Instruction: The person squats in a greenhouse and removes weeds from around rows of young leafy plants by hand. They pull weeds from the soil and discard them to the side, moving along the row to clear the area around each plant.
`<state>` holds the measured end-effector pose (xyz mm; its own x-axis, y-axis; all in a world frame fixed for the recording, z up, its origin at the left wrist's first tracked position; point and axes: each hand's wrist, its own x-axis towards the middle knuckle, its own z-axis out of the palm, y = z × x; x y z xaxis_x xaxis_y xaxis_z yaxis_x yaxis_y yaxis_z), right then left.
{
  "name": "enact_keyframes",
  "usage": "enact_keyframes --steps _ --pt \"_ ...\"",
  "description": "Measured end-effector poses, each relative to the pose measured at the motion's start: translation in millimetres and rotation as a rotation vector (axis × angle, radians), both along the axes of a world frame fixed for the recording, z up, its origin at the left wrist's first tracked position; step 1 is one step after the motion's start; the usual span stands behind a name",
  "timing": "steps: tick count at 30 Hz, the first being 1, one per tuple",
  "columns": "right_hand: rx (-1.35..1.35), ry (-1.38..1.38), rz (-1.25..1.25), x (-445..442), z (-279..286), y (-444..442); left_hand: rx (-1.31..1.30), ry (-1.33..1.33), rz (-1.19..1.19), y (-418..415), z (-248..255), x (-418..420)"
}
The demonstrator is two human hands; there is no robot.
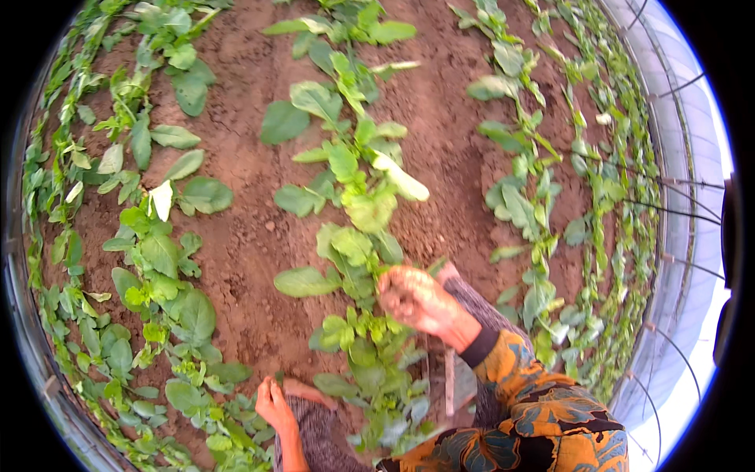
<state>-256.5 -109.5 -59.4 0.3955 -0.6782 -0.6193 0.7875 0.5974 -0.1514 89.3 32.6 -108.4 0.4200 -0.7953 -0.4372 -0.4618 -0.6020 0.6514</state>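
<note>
Rows of leafy green plants grow in brown soil. My right hand [413,298], below a patterned orange and black sleeve, is at the right side of the middle row [354,253], fingers bent against its leaves; whether they grip anything is unclear. My left hand [272,401] is low in the view, between the left row [177,307] and the middle row, its fingertips drawn together over my left knee. A small dark green bit shows by those fingertips, and I cannot tell whether they hold it.
My legs in grey trousers [312,430] straddle the middle row. Another plant row [525,206] runs along the right. A curved plastic greenhouse wall [690,147] with thin dark rods stands at the far right. Bare soil [236,253] lies between the rows.
</note>
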Motion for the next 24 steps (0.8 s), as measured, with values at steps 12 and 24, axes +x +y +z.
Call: enact_keyframes --steps 12,24 --pt "0.15 0.255 -0.464 -138.4 41.7 42.6 0.085 0.071 -0.06 -68.6 123.6 -33.2" --pt "0.234 0.385 -0.334 -349.8 198.3 0.1 0.113 -0.053 0.136 -105.6 323.2 -94.4"
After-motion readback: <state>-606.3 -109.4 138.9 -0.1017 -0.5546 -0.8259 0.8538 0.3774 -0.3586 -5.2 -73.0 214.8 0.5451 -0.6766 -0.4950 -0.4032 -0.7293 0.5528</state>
